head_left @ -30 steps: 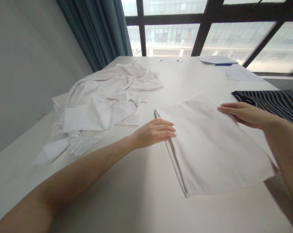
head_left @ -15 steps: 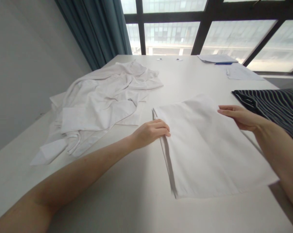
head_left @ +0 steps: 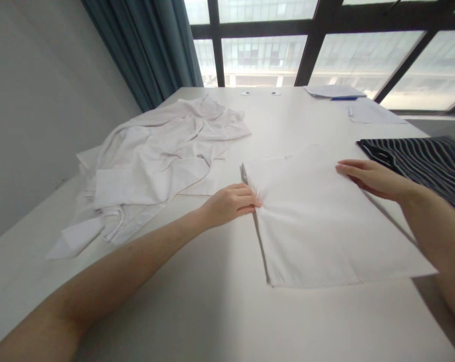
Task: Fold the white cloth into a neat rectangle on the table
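Note:
A folded white cloth (head_left: 325, 226) lies flat on the white table (head_left: 197, 311) in front of me. My left hand (head_left: 231, 202) pinches its left edge, and the fabric puckers at my fingertips. My right hand (head_left: 372, 177) rests flat, fingers together, on the cloth's far right part.
A crumpled pile of white garments (head_left: 155, 161) covers the table's left side. A dark striped garment (head_left: 423, 161) lies at the right edge. Papers and a blue pen (head_left: 340, 93) sit near the window. A teal curtain (head_left: 152, 45) hangs at the back left.
My left hand has curled from flat on the cloth's edge to a pinch on it. The cloth has shifted and turned slightly, its near edge now squarer to me. My right hand has stayed.

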Tool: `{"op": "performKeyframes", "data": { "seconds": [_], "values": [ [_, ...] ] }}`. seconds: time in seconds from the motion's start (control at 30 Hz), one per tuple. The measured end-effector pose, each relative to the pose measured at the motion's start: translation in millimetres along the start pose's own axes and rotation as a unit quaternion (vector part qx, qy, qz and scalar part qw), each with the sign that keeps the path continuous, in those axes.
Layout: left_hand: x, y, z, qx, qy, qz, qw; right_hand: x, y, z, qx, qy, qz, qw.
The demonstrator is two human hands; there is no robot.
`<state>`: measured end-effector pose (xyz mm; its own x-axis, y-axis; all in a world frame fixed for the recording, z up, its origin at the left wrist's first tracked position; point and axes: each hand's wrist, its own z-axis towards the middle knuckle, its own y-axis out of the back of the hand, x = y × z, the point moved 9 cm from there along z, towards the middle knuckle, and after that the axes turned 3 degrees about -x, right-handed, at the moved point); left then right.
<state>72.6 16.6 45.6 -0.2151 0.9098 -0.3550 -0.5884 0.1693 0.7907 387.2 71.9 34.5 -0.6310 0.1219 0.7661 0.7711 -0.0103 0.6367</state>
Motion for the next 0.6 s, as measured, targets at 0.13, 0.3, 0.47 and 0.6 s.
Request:
{"op": "performKeyframes", "data": {
  "seconds": [0.13,0.3,0.47,0.6],
  "values": [
    [-8,-1.3,0,0.017,-0.035,0.019,0.999,-8,-3,3,-0.005,-0.041,0.034,0.999],
    [-13,0.7,3,0.001,-0.056,-0.017,0.998,-12,-8,8,0.001,-0.039,0.047,0.998],
    [-10,-4.5,5,0.010,-0.020,0.014,1.000,14,7,6,-0.024,0.034,-0.091,0.995],
    [-9,-11.9,4,0.038,-0.001,0.051,0.998,66,-12,-16,-0.021,0.169,-0.228,0.959]
  ]
}}
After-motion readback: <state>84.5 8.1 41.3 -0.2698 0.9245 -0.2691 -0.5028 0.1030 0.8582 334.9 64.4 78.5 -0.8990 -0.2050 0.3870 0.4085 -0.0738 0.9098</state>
